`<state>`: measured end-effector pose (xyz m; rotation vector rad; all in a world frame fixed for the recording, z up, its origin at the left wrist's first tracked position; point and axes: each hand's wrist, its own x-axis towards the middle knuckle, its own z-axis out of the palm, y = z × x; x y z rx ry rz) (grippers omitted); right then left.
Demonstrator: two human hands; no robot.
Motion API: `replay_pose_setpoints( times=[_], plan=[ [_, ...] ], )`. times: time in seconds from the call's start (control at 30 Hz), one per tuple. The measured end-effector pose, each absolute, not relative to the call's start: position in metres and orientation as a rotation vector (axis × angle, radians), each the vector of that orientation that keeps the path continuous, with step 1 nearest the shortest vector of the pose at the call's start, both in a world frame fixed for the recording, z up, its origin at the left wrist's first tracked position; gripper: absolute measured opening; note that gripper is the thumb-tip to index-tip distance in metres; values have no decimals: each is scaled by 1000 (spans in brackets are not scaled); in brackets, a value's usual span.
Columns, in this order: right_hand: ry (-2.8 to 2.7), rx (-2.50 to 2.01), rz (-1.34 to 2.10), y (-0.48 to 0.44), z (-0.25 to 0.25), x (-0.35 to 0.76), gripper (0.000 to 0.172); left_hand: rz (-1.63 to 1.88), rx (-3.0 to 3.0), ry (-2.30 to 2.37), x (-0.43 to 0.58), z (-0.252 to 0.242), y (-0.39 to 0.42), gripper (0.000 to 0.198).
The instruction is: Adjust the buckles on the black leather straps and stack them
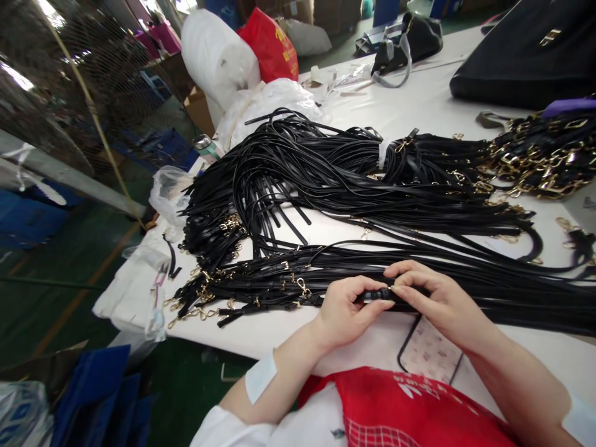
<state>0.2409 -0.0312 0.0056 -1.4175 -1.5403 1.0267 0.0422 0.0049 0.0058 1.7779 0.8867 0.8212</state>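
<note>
Both my hands meet near the front edge of the table over a black strap (376,295). My left hand (347,310) is closed around one part of it, thumb and forefinger pinching. From the right, my right hand (426,288) pinches the strap's end with thumb and fingertips, where a small gold-coloured bit shows. The exact form of that fitting is too small to make out. Just behind my hands lies a row of long black straps (507,298) with gold buckles and clasps. A larger heap of black straps (298,155) spreads across the table beyond.
Gold clasps on short black pieces (544,155) are piled at the right. A black bag (526,62) stands at the back right. A phone-like patterned item (431,351) lies by the front edge. Pink-handled snips (159,276) rest at the table's left end. The white table (205,323) ends there.
</note>
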Motion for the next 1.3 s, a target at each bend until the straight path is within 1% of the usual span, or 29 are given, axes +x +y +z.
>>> replay_pose_setpoints(
  times=[0.07, 0.27, 0.43, 0.57, 0.7, 0.83, 0.97, 1.03, 1.07, 1.1, 1.17, 1.3],
  plan=[
    [-1462, -1429, 1078, -33, 3, 239, 29, 864, 1796, 883, 44, 3, 4, 22],
    [-1366, -1395, 1061, -36, -3, 227, 27, 909, 1894, 878, 49, -2, 0, 22],
    [-1422, -1358, 1101, -37, 0, 236, 29, 884, 1916, 836, 44, 1, 4, 24],
    [-1461, -1352, 1103, -36, 3, 247, 23, 898, 1837, 857, 39, 8, 11, 19],
    [-1476, -1310, 1071, -34, 7, 237, 25, 894, 1800, 835, 42, 9, 9, 19],
    [-1601, -1318, 902, -31, 13, 225, 24, 894, 1907, 896, 46, 6, 3, 21],
    [-1850, -1372, 579, -30, 19, 223, 11, 826, 1995, 978, 43, 7, 2, 29],
    [-1952, -1378, 397, -31, 21, 221, 17, 769, 2024, 1015, 43, 8, 1, 34],
    [-1986, -1376, 323, -31, 22, 219, 18, 742, 2040, 1028, 43, 9, 0, 36],
    [-2013, -1370, 269, -31, 22, 218, 14, 718, 2058, 1033, 44, 10, -1, 37],
    [-2047, -1349, 221, -31, 22, 215, 4, 677, 2089, 1039, 45, 13, -2, 39],
    [-2081, -1323, 206, -28, 23, 215, 10, 638, 2076, 1039, 40, 18, -1, 43]
  ],
)
